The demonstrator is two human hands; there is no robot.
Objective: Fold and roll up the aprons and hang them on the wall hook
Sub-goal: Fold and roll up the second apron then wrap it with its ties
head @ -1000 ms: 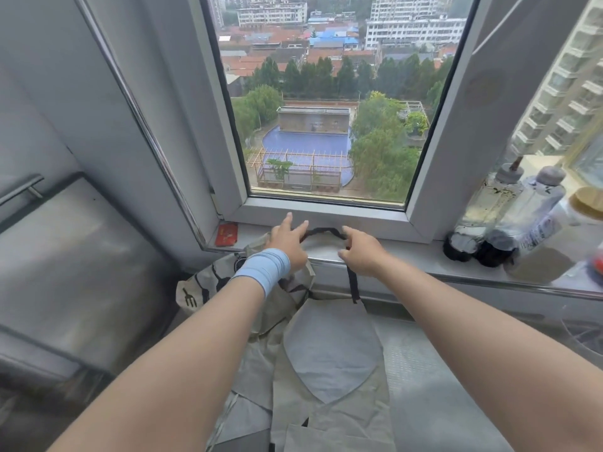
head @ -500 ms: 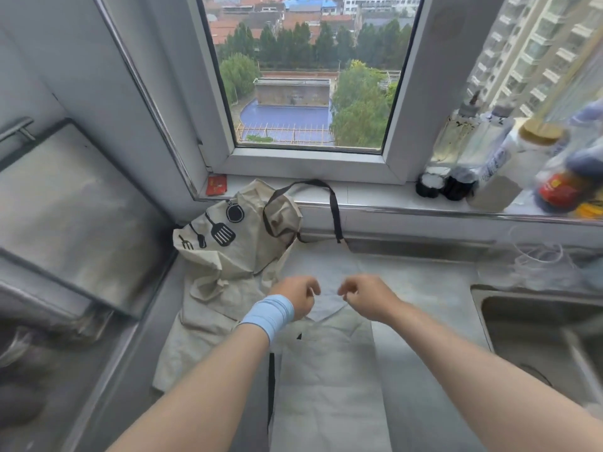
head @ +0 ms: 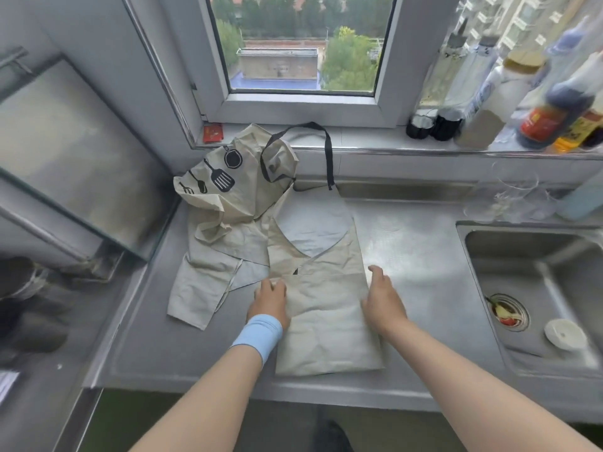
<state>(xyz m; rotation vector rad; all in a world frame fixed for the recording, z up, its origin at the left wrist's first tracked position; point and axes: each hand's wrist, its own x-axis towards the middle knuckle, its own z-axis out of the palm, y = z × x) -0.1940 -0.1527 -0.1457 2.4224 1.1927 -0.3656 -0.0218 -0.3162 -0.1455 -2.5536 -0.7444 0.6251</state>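
Nearest me, the left hand (head: pixel 270 300) lies on the left edge of the apron (head: pixel 326 334) and the right hand (head: pixel 382 303) sits against its right edge, thumb lifted. The fingers of both are bent down into the cloth, and I cannot tell whether they pinch it or only press.

The apron lies folded into a long narrow strip in the lower middle of the frame, flat on the steel counter (head: pixel 417 256). It looks thin, light and limp, creased all over, so I'd expect it to slide on the metal and sag if lifted by one corner. It is best taken by both side edges, or by the near end to start a roll.

Further back, the second apron (head: pixel 228 203) lies crumpled at centre left, and the black strap (head: pixel 329 151) loops up onto the sill (head: pixel 365 138).

Half a second ago the hands were close together mid-bib. Now they are spread apart and lower down.
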